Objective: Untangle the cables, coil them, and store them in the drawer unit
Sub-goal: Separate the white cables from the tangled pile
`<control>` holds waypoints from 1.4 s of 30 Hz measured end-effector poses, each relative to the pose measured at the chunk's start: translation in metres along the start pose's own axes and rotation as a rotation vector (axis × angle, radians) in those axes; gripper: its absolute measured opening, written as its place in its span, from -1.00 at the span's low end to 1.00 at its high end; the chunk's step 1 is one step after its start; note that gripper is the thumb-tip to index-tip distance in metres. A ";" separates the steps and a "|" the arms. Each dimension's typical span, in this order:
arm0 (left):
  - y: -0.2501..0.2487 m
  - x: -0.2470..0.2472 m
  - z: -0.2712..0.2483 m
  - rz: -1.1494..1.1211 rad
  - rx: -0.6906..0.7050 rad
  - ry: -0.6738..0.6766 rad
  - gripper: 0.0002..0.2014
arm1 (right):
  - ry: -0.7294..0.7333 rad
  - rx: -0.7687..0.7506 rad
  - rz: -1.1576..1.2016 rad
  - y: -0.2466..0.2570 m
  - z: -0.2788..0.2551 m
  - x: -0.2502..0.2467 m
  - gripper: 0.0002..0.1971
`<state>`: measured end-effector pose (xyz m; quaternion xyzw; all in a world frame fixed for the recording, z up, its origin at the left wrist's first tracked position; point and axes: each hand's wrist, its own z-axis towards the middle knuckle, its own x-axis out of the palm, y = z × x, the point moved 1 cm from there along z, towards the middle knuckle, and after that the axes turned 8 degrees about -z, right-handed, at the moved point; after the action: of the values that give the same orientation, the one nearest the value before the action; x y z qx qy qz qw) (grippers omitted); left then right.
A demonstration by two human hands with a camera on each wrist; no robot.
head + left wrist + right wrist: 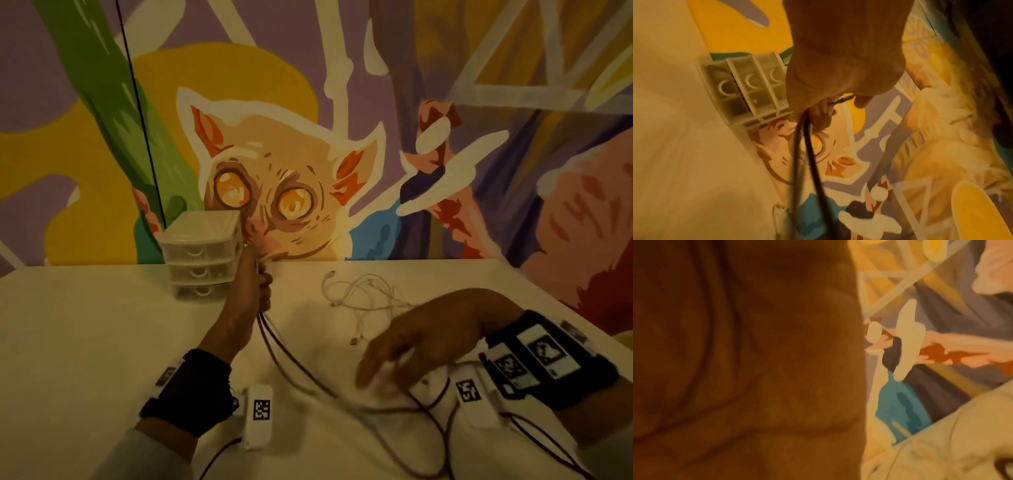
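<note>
My left hand is raised beside the drawer unit and grips a dark red cable; in the left wrist view the cable hangs down doubled from the curled fingers, a metal plug end sticking out. The cable's strands run across the table toward my right hand. That hand hovers low over the cable, blurred, fingers stretched and relaxed. A tangle of white cables lies behind it. The right wrist view is mostly filled by my palm.
The white table meets a painted mural wall at the back. The small translucent three-drawer unit stands against that wall, all drawers closed. A thin black cord runs up the wall behind it.
</note>
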<state>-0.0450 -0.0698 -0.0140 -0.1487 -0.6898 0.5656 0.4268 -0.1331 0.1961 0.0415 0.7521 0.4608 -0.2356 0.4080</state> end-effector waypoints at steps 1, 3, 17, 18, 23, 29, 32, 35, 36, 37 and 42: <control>0.009 0.006 0.000 -0.033 -0.057 0.020 -0.61 | -0.122 0.061 -0.021 -0.010 -0.003 -0.006 -0.59; 0.025 0.014 0.000 -0.066 -0.139 0.073 -0.60 | -0.435 0.153 0.071 -0.035 -0.010 -0.019 -0.65; 0.060 0.005 0.013 -0.039 -0.023 0.164 -0.72 | -1.319 0.381 0.336 -0.142 0.018 -0.037 -0.81; 0.061 0.005 0.013 -0.033 -0.023 0.177 -0.71 | -1.337 0.402 0.342 -0.145 0.019 -0.036 -0.81; 0.065 0.007 0.010 0.022 0.031 0.210 -0.64 | -1.186 0.399 0.112 -0.137 0.057 -0.044 -0.84; 0.070 0.001 0.015 0.036 0.067 0.143 -0.62 | -0.782 0.487 -0.277 -0.139 0.141 -0.094 -0.76; 0.070 -0.002 0.018 -0.012 0.083 0.125 -0.67 | -0.664 0.610 -0.385 -0.148 0.179 -0.101 -0.64; 0.071 -0.005 0.021 -0.018 0.094 0.120 -0.72 | -0.667 0.664 -0.355 -0.159 0.204 -0.100 -0.47; 0.071 -0.006 0.021 -0.011 0.099 0.122 -0.72 | -0.667 0.675 -0.318 -0.162 0.208 -0.100 -0.43; 0.072 -0.007 0.020 -0.011 0.100 0.127 -0.73 | -0.675 0.680 -0.285 -0.164 0.213 -0.101 -0.43; 0.074 -0.011 0.019 -0.030 0.111 0.127 -0.77 | -0.692 0.724 -0.277 -0.165 0.222 -0.096 -0.41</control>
<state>-0.0740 -0.0665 -0.0858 -0.1504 -0.6311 0.5859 0.4856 -0.3189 0.0030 -0.0770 0.6552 0.2833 -0.6664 0.2153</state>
